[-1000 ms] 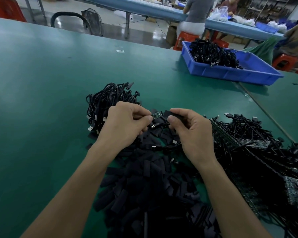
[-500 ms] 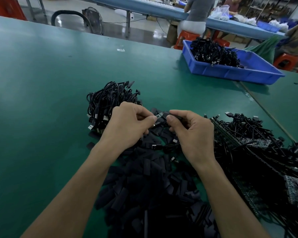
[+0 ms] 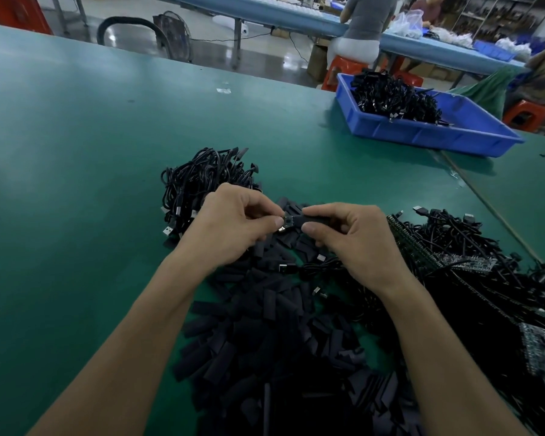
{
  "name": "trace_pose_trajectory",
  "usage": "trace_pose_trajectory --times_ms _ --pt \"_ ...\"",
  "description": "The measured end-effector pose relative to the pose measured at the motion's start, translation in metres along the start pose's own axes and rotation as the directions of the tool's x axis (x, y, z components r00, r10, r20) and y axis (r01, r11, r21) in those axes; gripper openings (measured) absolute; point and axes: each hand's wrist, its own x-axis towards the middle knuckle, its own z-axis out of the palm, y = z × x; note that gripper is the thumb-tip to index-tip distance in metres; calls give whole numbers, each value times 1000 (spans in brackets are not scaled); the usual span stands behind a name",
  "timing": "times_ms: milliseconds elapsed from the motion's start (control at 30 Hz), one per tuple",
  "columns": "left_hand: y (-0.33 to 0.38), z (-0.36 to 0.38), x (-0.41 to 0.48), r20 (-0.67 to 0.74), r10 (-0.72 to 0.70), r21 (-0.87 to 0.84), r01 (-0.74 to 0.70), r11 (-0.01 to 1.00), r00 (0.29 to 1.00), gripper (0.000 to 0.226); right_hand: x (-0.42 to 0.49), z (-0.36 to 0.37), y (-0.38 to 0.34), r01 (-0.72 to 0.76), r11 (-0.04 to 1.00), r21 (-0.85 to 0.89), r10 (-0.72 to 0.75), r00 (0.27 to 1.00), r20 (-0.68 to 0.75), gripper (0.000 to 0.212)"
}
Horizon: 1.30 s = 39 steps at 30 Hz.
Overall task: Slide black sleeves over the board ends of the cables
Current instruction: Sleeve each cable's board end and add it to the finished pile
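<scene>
My left hand point(image 3: 233, 226) pinches a small circuit board point(image 3: 288, 221) on the end of a cable, its metal plug poking out below my thumb. My right hand point(image 3: 356, 243) pinches a black sleeve point(image 3: 312, 219) whose mouth sits over the board's right end. Both hands hover just above a wide heap of loose black sleeves point(image 3: 271, 335) on the green table point(image 3: 76, 184). A bundle of black cables point(image 3: 199, 184) lies behind my left hand. To the right lies a tangle of cables with boards point(image 3: 472, 269).
A blue bin point(image 3: 422, 133) holding black cables stands at the back right of the table. Beyond the table edge are a fan, red stools and a person seated at another bench. Bare green surface stretches to the left.
My hands have drawn closer together, and the sleeve in my right hand now covers part of the board held by my left.
</scene>
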Motion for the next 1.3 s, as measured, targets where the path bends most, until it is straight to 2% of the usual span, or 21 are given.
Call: trace_pose_trajectory --times_ms 333,633,867,1100,1167,1300 --pt "0 0 0 24 -19 -64 20 998 1000 5 1 -5 0 -15 980 199 -3 996 91 22" --pt "-1 4 -1 -36 42 27 -41 999 998 14 -2 1 2 -40 984 171 34 999 41 9" --pt "3 6 -3 16 29 -21 -28 999 999 10 -2 1 3 -18 982 189 2 997 83 17" --pt "2 6 -2 44 31 -100 -26 995 999 11 -6 5 4 24 984 179 -21 1000 -19 18" --pt "1 6 -3 41 45 -74 -42 996 998 13 -8 4 5 20 982 185 -15 999 -31 16" --pt "-1 5 -3 -7 86 152 -84 985 996 13 -10 4 4 17 977 213 2 996 -88 15"
